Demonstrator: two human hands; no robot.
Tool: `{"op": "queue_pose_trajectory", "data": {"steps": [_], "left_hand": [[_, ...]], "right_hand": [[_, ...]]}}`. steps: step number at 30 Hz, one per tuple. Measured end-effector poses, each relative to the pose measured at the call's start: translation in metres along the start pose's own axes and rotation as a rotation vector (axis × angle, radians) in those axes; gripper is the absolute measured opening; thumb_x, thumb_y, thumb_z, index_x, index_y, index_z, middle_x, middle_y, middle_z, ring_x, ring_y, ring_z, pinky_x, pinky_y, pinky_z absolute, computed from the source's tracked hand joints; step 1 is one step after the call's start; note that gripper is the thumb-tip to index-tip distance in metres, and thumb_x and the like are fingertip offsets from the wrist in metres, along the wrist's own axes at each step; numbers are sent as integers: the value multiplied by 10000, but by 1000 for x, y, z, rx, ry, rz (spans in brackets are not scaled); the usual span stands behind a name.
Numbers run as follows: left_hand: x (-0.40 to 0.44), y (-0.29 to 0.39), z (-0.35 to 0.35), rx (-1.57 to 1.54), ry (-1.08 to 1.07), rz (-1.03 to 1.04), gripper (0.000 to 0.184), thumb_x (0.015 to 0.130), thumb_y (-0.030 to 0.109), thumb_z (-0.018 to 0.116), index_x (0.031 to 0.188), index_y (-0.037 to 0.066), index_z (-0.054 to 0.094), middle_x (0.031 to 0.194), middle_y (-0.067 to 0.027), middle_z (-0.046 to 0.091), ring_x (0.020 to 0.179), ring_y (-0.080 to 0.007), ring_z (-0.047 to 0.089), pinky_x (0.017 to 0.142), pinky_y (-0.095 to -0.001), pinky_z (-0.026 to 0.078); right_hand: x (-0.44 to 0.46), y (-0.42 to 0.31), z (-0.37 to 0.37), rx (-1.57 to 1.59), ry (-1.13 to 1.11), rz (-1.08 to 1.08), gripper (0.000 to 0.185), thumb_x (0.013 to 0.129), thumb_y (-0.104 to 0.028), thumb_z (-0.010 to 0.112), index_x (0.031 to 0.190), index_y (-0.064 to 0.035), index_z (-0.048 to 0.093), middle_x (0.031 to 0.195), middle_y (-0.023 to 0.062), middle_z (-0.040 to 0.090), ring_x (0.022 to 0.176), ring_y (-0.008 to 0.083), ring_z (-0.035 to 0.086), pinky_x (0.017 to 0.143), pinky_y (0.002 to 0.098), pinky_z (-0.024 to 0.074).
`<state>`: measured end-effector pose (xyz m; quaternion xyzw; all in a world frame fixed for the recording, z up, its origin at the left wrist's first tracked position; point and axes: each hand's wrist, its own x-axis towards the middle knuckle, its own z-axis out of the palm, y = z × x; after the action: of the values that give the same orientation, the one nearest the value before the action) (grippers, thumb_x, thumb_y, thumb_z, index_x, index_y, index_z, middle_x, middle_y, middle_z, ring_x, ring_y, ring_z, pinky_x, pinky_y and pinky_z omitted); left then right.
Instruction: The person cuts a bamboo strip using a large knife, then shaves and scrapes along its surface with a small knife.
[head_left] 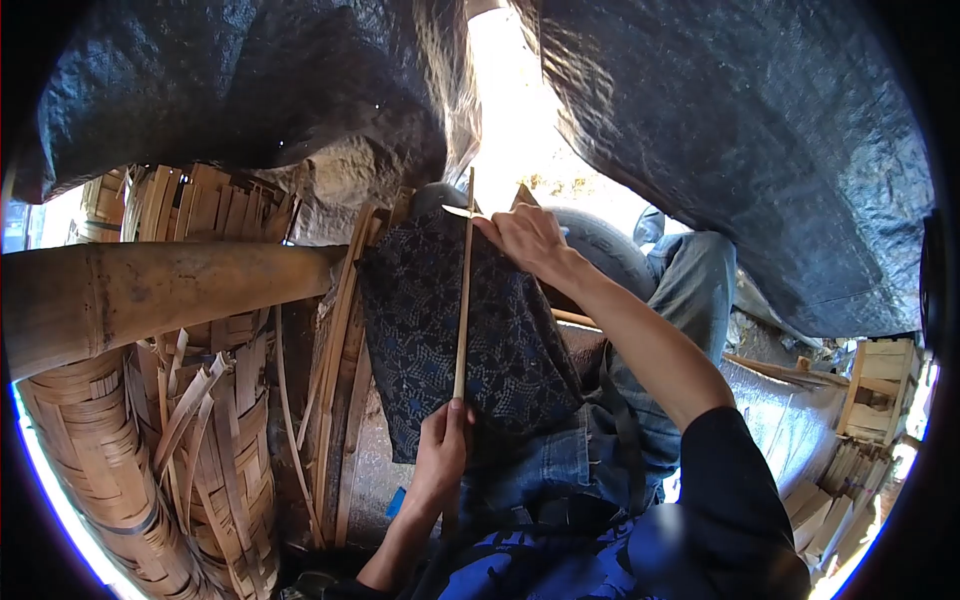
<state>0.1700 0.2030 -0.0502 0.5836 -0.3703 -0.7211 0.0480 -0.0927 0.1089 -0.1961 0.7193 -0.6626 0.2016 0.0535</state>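
Note:
A long, thin bamboo strip runs away from me over a dark patterned cloth spread on my lap. Its near end is pinched between the thumb and fingers of my left hand. Near the strip's far end, my right hand is closed around a knife, whose handle is hidden in the fist. The short pale blade points left and crosses the strip, apparently touching it.
A thick bamboo pole juts in from the left above tall woven bamboo baskets. Upright bamboo slats stand beside the cloth. Black sheeting hangs ahead, and a wooden crate is at the right.

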Motion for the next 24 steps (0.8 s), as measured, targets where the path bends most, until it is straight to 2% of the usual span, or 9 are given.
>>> {"op": "queue_pose_trajectory", "data": {"steps": [2,3,6,8,10,13,14,18,24], "left_hand": [[-1,1,-2,6,-5,-33,337,998,302,343,811,71,501,536,76,336,443,-16,287,396,-206,222],[-2,0,-3,6,0,-24,337,998,302,343,811,71,501,536,76,336,443,-16,287,396,-206,222],[-1,-1,-6,-42,-36,-51,335,997,311,345,813,77,499,533,75,337,434,-18,289,388,-209,220],[1,0,-7,-115,-111,-75,322,994,331,348,826,94,489,530,75,331,422,-24,291,380,-211,219],[2,3,-11,-243,-171,-139,317,991,347,348,829,110,481,530,79,314,418,-28,275,379,-210,208],[14,16,-23,-430,-300,-244,311,985,381,346,828,139,463,531,83,276,412,-36,237,376,-209,184],[17,21,-27,-492,-381,-302,311,981,398,346,825,152,454,531,85,253,411,-41,215,374,-208,170],[23,26,-34,-677,-525,-402,322,977,421,339,775,180,406,539,86,250,416,-36,180,374,-198,151],[26,13,-36,-766,-552,-435,322,980,421,327,761,191,380,537,86,249,408,-30,154,360,-190,138]], "right_hand": [[17,7,2,-42,-459,295,441,954,-331,427,573,-118,493,424,35,311,361,129,305,321,271,290],[20,31,9,222,-386,383,500,960,-368,396,540,-108,477,422,45,328,368,127,324,303,247,261],[36,56,-4,-64,-56,217,632,972,-451,304,474,-85,436,384,37,340,328,141,317,304,280,314],[45,41,-37,3,-211,341,638,973,-460,297,464,-94,418,367,23,330,308,150,309,313,311,322],[40,24,-53,490,-301,750,678,957,-514,299,500,-33,437,385,65,343,357,192,349,397,421,325],[19,-16,-87,610,-437,693,697,934,-603,166,476,-115,361,402,-32,291,342,106,248,370,318,221],[10,-29,-91,690,-396,570,587,975,-476,253,495,-155,358,390,-65,245,299,50,197,253,252,157],[-15,-72,-98,472,-393,346,595,949,-478,361,540,-77,523,380,63,432,318,192,470,327,350,390],[-21,-80,-81,232,-397,247,602,931,-472,412,521,-53,546,440,111,514,408,259,564,421,386,474]]}}
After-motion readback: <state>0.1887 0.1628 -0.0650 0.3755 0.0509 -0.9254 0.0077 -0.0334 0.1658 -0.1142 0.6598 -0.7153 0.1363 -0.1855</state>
